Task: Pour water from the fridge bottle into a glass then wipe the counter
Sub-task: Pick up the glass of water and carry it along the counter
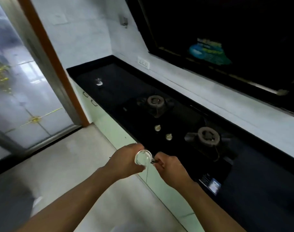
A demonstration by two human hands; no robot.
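Observation:
My left hand [124, 162] is wrapped around a clear bottle [142, 157], seen from above, just in front of the black counter's [121, 76] near edge. My right hand [172, 169] is right beside it, fingers pinched on a small dark piece at the bottle's mouth, which looks like its cap. Blur hides the exact shape of that piece. A small clear glass [99, 81] stands alone on the far left part of the counter, well away from both hands.
A black two-burner gas stove [176, 129] with two knobs fills the middle of the counter. A dark chimney hood [226, 47] hangs above on the right. Pale green cabinet fronts [116, 129] run below, and a frosted glass door [25, 97] stands at left.

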